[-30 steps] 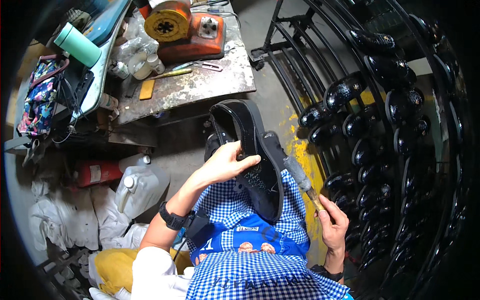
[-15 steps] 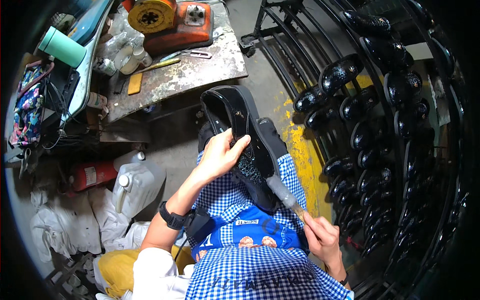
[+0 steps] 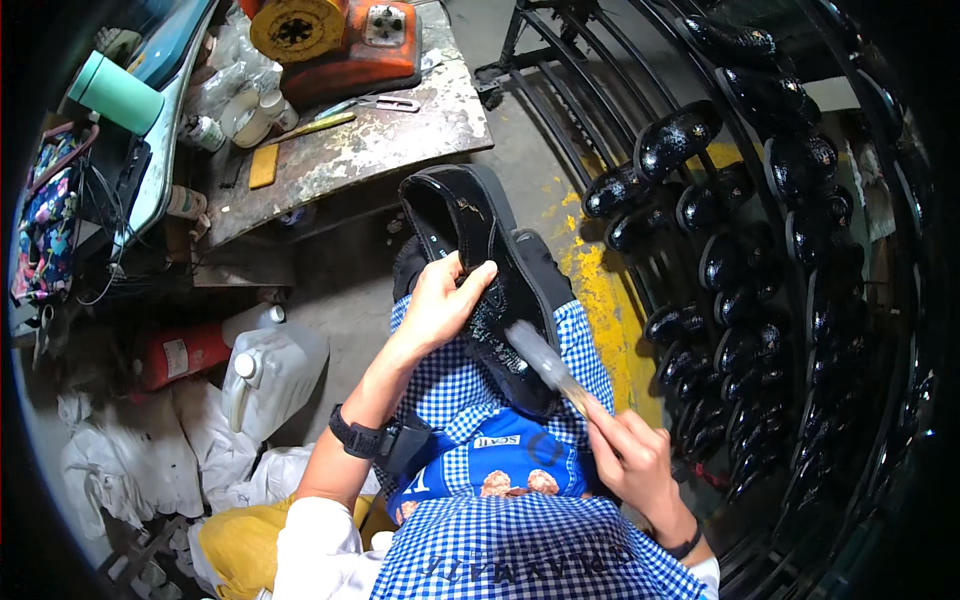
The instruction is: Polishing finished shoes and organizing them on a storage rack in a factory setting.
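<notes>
A shiny black shoe [image 3: 495,225] lies over my lap, its opening toward the far side and its toe toward me. My left hand [image 3: 447,303] grips it, with the thumb on the upper and the fingers inside the opening or hidden behind its edge. Between the fingers of my right hand [image 3: 632,455] is the wooden handle of a brush [image 3: 540,358] with pale, whitish bristles. Its bristle end is over the toe part of the shoe and seems to touch it. Glittery specks show on the upper near my left thumb.
At the far left, a worn workbench [image 3: 440,125] bears an orange machine [image 3: 365,50], snips and a yellow block [image 3: 263,166]. A rack [image 3: 560,120] with rows of glossy black shoes [image 3: 675,140] stands to the right. A white jug [image 3: 275,375] and a red container [image 3: 185,350] sit on the left.
My right hand has moved the brush up and to the left, from the shoe's side edge onto its toe part. My left hand keeps its grip on the shoe.
</notes>
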The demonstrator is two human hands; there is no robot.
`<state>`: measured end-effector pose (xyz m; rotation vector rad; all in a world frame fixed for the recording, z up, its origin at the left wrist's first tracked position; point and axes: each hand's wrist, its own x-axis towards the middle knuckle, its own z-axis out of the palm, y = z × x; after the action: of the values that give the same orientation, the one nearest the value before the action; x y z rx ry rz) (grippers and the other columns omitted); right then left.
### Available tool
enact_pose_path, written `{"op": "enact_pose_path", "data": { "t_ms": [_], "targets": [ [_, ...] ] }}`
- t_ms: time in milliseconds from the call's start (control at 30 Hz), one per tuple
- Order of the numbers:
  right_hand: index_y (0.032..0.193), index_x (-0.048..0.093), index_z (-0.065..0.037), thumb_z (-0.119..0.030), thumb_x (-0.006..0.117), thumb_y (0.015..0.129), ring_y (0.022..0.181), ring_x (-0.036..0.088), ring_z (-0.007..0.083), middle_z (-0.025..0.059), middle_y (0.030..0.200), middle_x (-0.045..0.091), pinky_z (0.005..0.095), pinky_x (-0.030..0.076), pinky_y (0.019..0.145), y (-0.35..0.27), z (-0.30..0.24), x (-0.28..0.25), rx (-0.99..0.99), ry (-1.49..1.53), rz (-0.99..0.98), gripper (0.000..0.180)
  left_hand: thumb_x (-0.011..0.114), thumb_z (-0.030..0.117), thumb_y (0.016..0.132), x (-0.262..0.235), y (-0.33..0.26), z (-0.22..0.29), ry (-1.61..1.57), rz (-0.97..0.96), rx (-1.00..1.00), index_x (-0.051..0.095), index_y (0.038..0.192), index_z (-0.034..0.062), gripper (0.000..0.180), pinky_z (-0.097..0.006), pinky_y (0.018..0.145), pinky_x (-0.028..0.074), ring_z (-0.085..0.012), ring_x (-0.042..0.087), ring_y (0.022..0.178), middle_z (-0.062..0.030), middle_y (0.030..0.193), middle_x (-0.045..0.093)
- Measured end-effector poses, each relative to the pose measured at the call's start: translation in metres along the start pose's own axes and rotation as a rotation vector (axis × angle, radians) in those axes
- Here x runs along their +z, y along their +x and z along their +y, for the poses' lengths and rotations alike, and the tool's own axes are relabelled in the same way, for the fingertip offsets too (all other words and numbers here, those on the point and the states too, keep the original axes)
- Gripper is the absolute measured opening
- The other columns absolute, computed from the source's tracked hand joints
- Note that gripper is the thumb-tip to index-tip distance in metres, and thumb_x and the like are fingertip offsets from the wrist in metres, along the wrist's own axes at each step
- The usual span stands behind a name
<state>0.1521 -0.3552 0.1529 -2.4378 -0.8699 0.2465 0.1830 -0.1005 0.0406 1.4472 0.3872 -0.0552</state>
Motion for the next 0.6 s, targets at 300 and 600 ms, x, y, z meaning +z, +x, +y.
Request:
{"op": "enact_pose_path", "data": {
  "t_ms": [300,600],
  "targets": [
    [0.104,0.063,-0.001,0.004,0.064,0.071,0.042,0.049,0.0177,0.0089,0.056,0.049,0.0286,0.038,0.039,-0.001,-0.006,-0.005,0.010,-0.068,0.004,0.034,0.056,0.020,0.086,-0.002,0.001,-0.004,-0.015,0.020,0.006,0.059,0.087,-0.0037,0.024,-0.023,0.060,0.044,-0.0055,0.052,0.067,-0.0015,0.076,0.061],
    [0.104,0.062,0.000,0.005,0.063,0.071,0.043,0.051,0.0201,0.0100,0.057,0.050,0.0307,0.039,0.041,-0.008,-0.007,-0.002,0.030,-0.058,0.008,0.034,0.056,0.019,0.086,-0.003,0.000,-0.001,-0.027,0.006,0.009,0.058,0.091,-0.0046,0.024,-0.023,0.061,0.043,-0.0058,0.052,0.069,-0.0014,0.077,0.061]
  ]
}}
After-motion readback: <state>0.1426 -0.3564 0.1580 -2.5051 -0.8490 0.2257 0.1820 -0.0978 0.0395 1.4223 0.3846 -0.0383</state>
